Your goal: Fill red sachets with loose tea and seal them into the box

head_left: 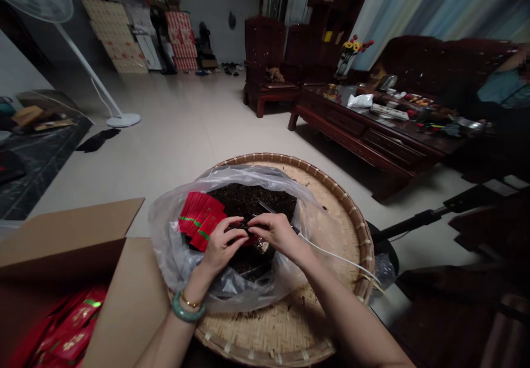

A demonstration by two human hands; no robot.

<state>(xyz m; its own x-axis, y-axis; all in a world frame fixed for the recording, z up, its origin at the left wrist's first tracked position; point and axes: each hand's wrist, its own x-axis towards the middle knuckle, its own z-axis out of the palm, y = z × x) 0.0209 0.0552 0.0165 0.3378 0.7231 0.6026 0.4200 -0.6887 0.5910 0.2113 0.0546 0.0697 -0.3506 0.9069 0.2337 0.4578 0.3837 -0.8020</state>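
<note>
Both hands meet above an open clear plastic bag filled with dark dried leaves that look like tea. My left hand is closed with fingers curled toward the thumb. Opposite it, my right hand is closed in a pinch. The fingertips nearly touch over a small dark bit too small to name. Left of them, a fan of red packets with green strips lies on the leaves. A slim metal-coloured tool shows behind my right hand, and a white cord runs off right.
The bag sits on a round woven bamboo tray. At left stands an open cardboard box with red packets inside. A dark wooden table and a white fan stand further off. A person is at the far right.
</note>
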